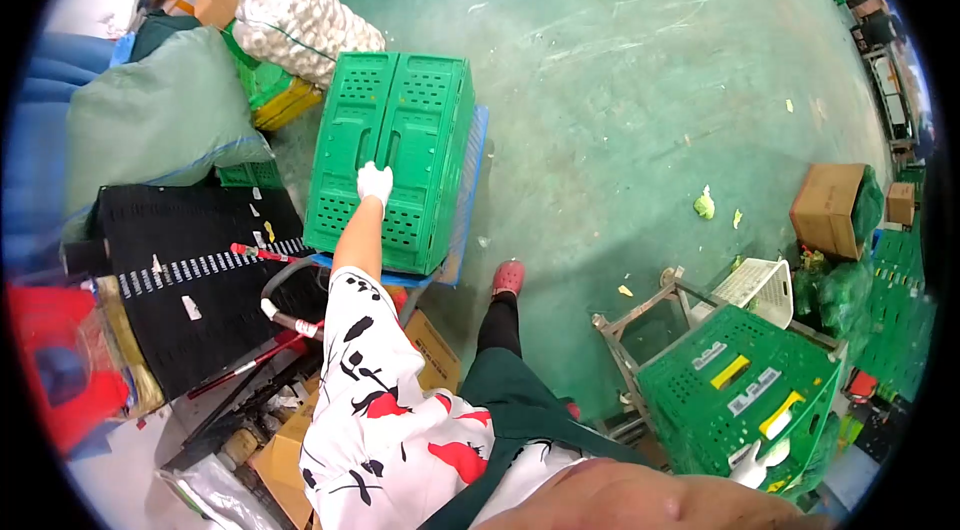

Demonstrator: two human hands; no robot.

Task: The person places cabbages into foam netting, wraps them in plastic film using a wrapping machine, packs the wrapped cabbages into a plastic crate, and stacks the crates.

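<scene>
My left hand (375,184), in a white glove, reaches forward to a green plastic crate (345,145) with a two-part slotted top. Its fingers are curled at the handle slot near the middle of that top. The crate stands on a blue platform cart (470,190). At lower right, my right hand (760,462), also gloved in white, lies at the near edge of another green crate (690,375) with yellow handles and pale labels. Its fingers look apart; part of this hand is hard to make out.
A net sack of white bulbs (290,20) and a stuffed pale-green sack (165,110) stand at left. Beside the cart is a black panel (190,270). Leafy scraps (705,203) lie on the green floor. A white basket (755,292) and cardboard box (826,210) are at right.
</scene>
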